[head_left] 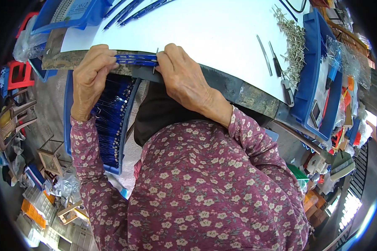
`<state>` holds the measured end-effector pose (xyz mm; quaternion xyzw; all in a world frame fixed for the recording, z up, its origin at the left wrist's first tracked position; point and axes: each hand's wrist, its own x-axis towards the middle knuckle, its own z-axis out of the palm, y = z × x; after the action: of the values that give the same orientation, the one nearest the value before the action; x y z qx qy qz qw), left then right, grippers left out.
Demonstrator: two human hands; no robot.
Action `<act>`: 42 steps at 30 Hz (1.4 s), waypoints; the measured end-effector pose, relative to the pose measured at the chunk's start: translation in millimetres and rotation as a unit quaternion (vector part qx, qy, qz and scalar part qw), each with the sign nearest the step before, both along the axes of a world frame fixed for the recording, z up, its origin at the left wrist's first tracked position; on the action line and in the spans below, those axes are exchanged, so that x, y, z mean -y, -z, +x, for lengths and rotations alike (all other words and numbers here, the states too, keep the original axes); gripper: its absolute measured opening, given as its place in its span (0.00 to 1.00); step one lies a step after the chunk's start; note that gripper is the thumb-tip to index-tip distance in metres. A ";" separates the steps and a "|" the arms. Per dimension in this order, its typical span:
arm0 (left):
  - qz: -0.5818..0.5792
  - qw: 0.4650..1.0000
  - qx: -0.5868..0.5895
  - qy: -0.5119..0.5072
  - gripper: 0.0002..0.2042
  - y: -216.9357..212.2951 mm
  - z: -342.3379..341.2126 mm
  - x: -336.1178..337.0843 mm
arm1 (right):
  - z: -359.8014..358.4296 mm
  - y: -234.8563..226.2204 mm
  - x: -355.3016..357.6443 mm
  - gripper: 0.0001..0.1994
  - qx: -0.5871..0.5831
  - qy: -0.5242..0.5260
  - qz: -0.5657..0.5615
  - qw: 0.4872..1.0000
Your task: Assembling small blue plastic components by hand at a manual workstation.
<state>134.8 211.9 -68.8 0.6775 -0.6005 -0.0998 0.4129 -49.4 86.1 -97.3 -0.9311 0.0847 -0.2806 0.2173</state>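
My left hand (92,67) is closed round the left end of a narrow blue slotted piece (136,59), which lies level just over the table's near edge. At its right end, a thin metal pin (155,61) stands crosswise. My right hand (182,75) is closed there, its thumb and fingertips pinching at the pin; the exact grip is partly hidden. Below my left wrist, a blue bin (120,144) holds many dark blue pieces with shiny metal ends. Several long blue pieces (132,11) lie on the white tabletop (205,33) at the far left.
A heap of metal pins (292,46) lies at the table's right, beside a black-handled tool (276,62), a metal strip (264,54) and a grey-handled cutter (287,92). A blue tray (312,71) stands at the right edge, another blue container (77,19) at the far left.
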 end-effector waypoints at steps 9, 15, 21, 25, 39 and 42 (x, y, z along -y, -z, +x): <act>-0.004 0.994 0.045 0.096 0.08 -5.3 -56.4 28.8 | -71.8 -12.4 12.7 0.18 -0.036 0.081 0.047 0.995; -0.018 0.996 0.008 0.091 0.08 7.2 -64.1 41.9 | -76.8 -10.8 13.4 0.19 -0.020 0.091 0.044 0.995; -0.041 0.994 0.035 0.094 0.08 7.9 -55.5 45.8 | -67.8 -11.3 10.3 0.19 -0.005 0.093 0.036 0.995; -0.019 0.997 -0.032 0.065 0.09 12.9 -48.6 41.3 | -56.3 -8.6 8.6 0.18 0.000 0.086 0.033 0.996; 0.075 0.997 0.023 0.016 0.17 -17.5 -73.0 16.5 | -58.4 -11.0 19.8 0.16 0.009 0.054 0.134 0.989; 0.163 0.985 -0.053 -0.038 0.18 -20.1 -92.5 5.2 | -57.3 -9.3 22.8 0.16 0.021 0.051 0.144 0.988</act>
<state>42.3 206.7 -48.7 0.7516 -0.5278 -0.2159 0.3316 -106.7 63.2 -88.0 -0.8786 0.1671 -0.2957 0.3358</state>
